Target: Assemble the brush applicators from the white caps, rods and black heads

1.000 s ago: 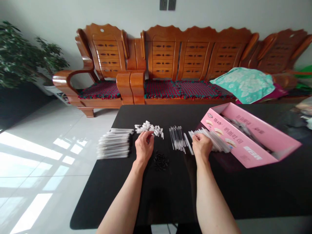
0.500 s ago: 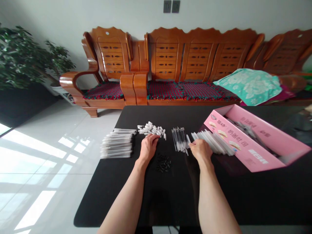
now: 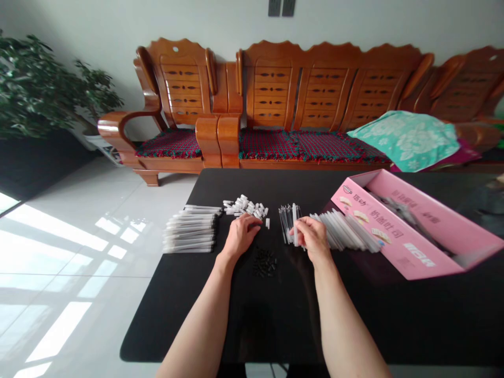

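Note:
Between the fingers of my right hand (image 3: 314,237) stands a translucent white pen barrel (image 3: 295,226), upright in front of a row of dark-tipped pen refills (image 3: 286,223). Just right of that hand lies a pile of more white barrels (image 3: 346,231). My left hand (image 3: 241,234) rests at the near edge of a heap of white pen caps (image 3: 246,206), its fingers curled together; whatever is in them is hidden. One cap lies apart to its right. Small black plugs (image 3: 265,262) are heaped on the table between my forearms. Several pens with dark ends (image 3: 191,229) are stacked at the left.
A pink box (image 3: 413,236) with grey contents stands on the right of the black table (image 3: 189,315). Behind the table is a wooden bench (image 3: 271,89) with a teal cushion (image 3: 409,139). Potted plants (image 3: 47,89) stand at the far left.
My right hand has moved left from the barrel pile, lifting one barrel upright in front of the refills. The left hand has shifted slightly and stays by the caps.

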A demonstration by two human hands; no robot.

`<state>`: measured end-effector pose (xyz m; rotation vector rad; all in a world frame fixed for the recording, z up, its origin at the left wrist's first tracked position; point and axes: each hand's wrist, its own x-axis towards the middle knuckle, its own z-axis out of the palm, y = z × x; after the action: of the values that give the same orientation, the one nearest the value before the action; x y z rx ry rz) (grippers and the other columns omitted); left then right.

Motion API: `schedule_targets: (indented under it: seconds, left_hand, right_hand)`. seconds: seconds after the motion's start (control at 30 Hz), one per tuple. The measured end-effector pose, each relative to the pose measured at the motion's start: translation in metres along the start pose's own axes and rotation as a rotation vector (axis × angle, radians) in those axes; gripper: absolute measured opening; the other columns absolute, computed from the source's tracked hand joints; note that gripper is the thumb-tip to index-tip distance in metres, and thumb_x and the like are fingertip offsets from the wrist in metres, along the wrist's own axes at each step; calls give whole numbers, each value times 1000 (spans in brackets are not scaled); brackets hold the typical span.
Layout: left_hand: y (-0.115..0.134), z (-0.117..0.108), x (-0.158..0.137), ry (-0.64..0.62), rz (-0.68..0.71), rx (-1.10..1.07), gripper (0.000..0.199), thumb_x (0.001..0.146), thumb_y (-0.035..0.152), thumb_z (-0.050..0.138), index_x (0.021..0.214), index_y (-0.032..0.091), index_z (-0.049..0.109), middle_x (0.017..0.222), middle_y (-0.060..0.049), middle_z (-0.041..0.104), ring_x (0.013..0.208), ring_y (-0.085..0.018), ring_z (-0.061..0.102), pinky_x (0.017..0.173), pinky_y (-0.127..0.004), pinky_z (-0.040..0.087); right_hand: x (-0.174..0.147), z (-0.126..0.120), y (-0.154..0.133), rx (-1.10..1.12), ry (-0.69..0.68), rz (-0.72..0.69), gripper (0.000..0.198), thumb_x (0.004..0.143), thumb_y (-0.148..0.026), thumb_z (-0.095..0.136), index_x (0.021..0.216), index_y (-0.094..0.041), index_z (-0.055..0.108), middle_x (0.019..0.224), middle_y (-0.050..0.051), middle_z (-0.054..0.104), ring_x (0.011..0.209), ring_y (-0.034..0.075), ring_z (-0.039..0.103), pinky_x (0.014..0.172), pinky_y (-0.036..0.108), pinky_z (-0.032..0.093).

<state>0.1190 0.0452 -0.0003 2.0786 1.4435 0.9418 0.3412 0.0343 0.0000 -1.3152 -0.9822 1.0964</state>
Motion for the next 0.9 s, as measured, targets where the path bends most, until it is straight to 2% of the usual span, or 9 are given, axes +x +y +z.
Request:
schedule_targets:
  seconds: [0.07,0.17,0.33,0.43,0.5,0.57,0.73,0.9]
  left_hand:
    - [-2,-12,-3,-75,-33,-43,11,81,17,67,86,19,77,80,-1,69,68,-13,59,67,-24,44]
    - [-7,-21,-7,-215,-58,-93,10,76,17,72,84,20,78,77,0,71,68,-13,60,66,-23,43]
    - [-10,-18,-9,-317,-24,-81,15,71,15,75,85,19,78,77,0,70,70,-13,60,66,-23,42]
    - [-8,-15,-9,-314,9,-84,10,71,13,73,79,19,77,76,0,69,70,-13,60,66,-23,43]
    - [-6,-13,-10,-298,-19,-135,9,72,15,71,79,18,76,75,-1,69,69,-13,61,65,-23,44]
    - [-3,-8,-9,-276,-99,-276,10,73,18,69,82,17,74,72,-1,69,65,-13,61,62,-24,46]
    - [10,5,-7,-192,-274,-857,24,71,32,75,84,12,69,69,-3,66,60,-13,61,58,-24,50]
    - [13,11,-5,-114,-332,-1025,37,68,38,81,91,10,72,74,-4,68,61,-12,62,59,-24,52]
  right_hand:
    - [-4,7,1,50,-83,31,22,71,-35,69,70,-15,62,56,4,69,31,5,41,29,15,25]
    - [-7,14,2,110,-169,33,25,74,-38,71,74,-15,62,61,6,72,32,6,45,27,14,22]
    - [-6,17,6,215,-203,22,28,73,-36,74,90,-15,65,66,5,73,38,10,55,28,15,32]
    - [-4,17,8,255,-199,23,30,72,-34,75,92,-14,67,68,5,74,40,11,58,30,17,39]
    - [-4,18,8,297,-191,16,27,72,-34,75,89,-14,67,70,6,75,42,12,60,34,18,45]
    - [-4,18,7,349,-187,9,25,72,-33,76,86,-15,66,73,7,76,46,13,64,38,21,50]
    - [-4,21,4,438,-191,0,20,73,-31,75,81,-18,62,74,6,76,53,17,69,47,26,58]
    - [-5,23,3,484,-188,-30,20,74,-29,75,84,-18,62,77,7,77,59,18,72,55,28,61]
